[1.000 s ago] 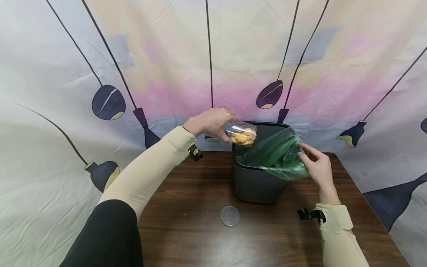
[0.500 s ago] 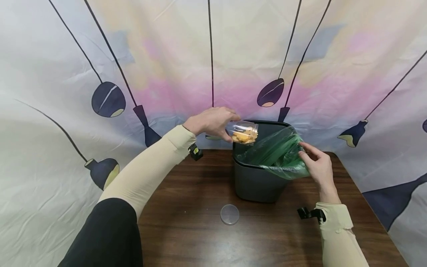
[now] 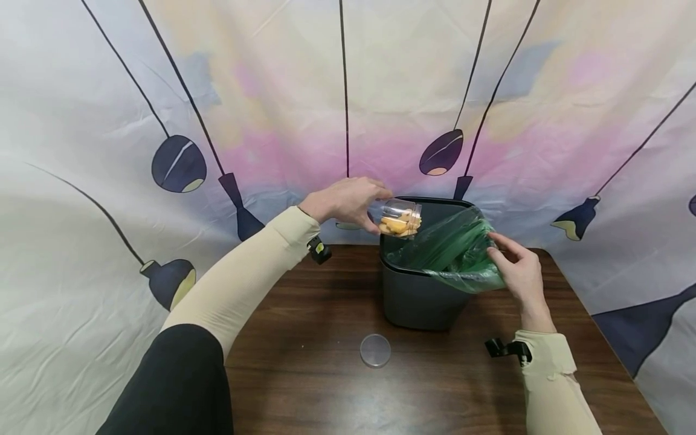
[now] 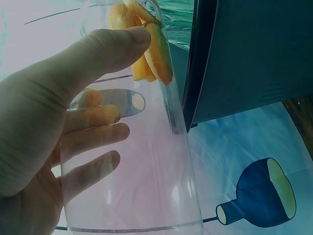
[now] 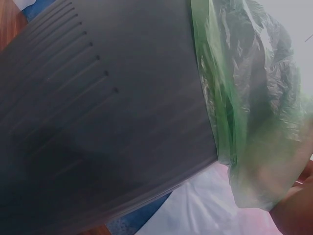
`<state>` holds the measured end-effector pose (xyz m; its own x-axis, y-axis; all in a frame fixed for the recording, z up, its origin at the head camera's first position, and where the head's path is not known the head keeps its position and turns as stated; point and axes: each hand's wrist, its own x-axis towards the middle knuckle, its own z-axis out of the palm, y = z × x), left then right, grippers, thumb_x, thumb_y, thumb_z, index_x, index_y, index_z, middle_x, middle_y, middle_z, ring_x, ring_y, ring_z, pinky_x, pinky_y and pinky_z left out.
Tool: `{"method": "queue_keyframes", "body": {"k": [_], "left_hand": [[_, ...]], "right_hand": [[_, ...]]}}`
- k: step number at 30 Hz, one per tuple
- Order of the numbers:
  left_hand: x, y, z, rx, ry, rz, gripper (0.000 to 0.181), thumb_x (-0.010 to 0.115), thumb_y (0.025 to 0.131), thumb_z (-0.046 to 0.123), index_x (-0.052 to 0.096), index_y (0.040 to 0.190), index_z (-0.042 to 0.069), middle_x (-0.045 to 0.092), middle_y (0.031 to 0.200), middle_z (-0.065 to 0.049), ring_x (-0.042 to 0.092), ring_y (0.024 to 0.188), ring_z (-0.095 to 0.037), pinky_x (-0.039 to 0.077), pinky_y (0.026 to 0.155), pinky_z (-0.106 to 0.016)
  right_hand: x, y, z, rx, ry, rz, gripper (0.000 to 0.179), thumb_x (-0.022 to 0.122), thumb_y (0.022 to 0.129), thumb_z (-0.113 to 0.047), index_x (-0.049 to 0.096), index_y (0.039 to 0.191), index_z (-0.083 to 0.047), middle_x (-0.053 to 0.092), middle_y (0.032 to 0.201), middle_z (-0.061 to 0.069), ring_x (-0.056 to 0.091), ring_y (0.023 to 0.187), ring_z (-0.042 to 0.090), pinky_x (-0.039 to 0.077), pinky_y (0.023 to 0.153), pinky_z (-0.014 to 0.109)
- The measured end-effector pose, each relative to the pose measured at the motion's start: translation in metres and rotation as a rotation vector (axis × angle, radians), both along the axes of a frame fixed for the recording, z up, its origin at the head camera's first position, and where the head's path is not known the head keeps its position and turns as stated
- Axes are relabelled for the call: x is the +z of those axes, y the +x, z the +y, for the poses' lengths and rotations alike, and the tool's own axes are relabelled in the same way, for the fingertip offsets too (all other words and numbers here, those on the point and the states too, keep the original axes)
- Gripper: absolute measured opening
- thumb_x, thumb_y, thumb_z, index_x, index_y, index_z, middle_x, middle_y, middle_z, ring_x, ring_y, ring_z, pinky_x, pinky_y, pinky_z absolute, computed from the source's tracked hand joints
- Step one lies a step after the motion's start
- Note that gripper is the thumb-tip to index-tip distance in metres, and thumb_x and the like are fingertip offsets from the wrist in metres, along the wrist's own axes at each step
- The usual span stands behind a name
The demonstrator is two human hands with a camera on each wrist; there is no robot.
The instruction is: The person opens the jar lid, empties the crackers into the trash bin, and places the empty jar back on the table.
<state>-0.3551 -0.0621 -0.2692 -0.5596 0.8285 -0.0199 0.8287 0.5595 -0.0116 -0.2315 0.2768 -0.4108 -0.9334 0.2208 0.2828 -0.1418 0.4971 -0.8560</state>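
My left hand grips a clear plastic jar lying nearly on its side, its mouth toward the right over the near-left rim of a dark grey trash bin. Orange-yellow snack pieces sit gathered toward the jar's mouth. In the left wrist view the thumb lies across the jar and the other fingers show through its clear wall. My right hand pinches the edge of a green plastic bag, holding it out past the bin's right rim. The bag hangs partly inside the bin.
A round clear lid lies flat on the dark wooden table, in front of the bin. Behind the table hangs a cloth backdrop printed with lamps. The table's right edge runs beyond my right forearm.
The jar has shifted very slightly right, and its snack pieces have moved a little within it. Both hands otherwise keep their places; the bag and lid look the same.
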Motion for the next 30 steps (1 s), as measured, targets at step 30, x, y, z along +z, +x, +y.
{"method": "queue_keyframes", "body": {"k": [30], "left_hand": [[-0.0045, -0.0009, 0.0047, -0.024, 0.043, -0.031, 0.084, 0.077, 0.076, 0.054, 0.049, 0.142, 0.012, 0.054, 0.14, -0.003, 0.052, 0.124, -0.019, 0.046, 0.102, -0.039]], "right_hand": [[-0.0006, 0.0013, 0.001, -0.006, -0.006, 0.012, 0.043, 0.06, 0.096, -0.037, 0.059, 0.136, -0.02, 0.059, 0.136, 0.002, 0.05, 0.103, -0.011, 0.044, 0.077, 0.01]]}}
